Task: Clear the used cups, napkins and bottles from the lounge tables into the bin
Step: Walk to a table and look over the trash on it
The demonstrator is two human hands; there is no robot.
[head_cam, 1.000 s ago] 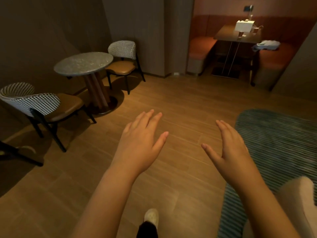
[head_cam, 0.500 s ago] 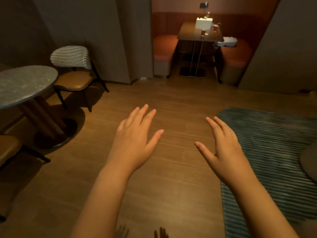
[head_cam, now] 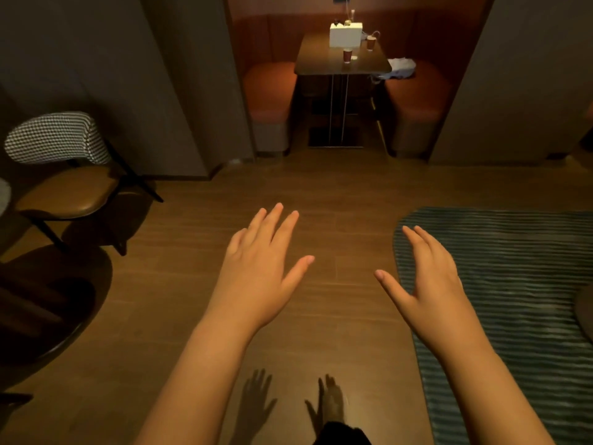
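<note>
Both hands are empty: the left hand (head_cam: pixel 256 271) and right hand (head_cam: pixel 430 284) hang out in front with fingers straight and loosely spread, backs up, apart from each other and touching nothing above the wood floor (head_cam: pixel 337 194). What the task wants lies far ahead of them, past the fingertips, on the booth table (head_cam: pixel 316 64): a near cup (head_cam: pixel 347 55) stands toward the front, just before a white box (head_cam: pixel 346 35), and a far cup (head_cam: pixel 370 43) stands by the box's right side. A white crumpled heap (head_cam: pixel 401 67) sits off the table's right edge; whether it is napkins or cloth is too small to tell. No bin and no bottle shows. The step in hand looks like the walk up to that table. To do it well, go straight ahead over bare floor, keeping off the rug (head_cam: pixel 513 268) right of the right hand, whose edge could catch a foot, and wide of the chair (head_cam: pixel 64 187) left of the left hand. The gap between the benches (head_cam: pixel 269 81) looks narrow, so reach in from the table's front end. Take the near cup first, then the far one with the other hand, each wrapped round its wall and kept upright, since dregs may remain. Check the box and heap up close before binning either.
</note>
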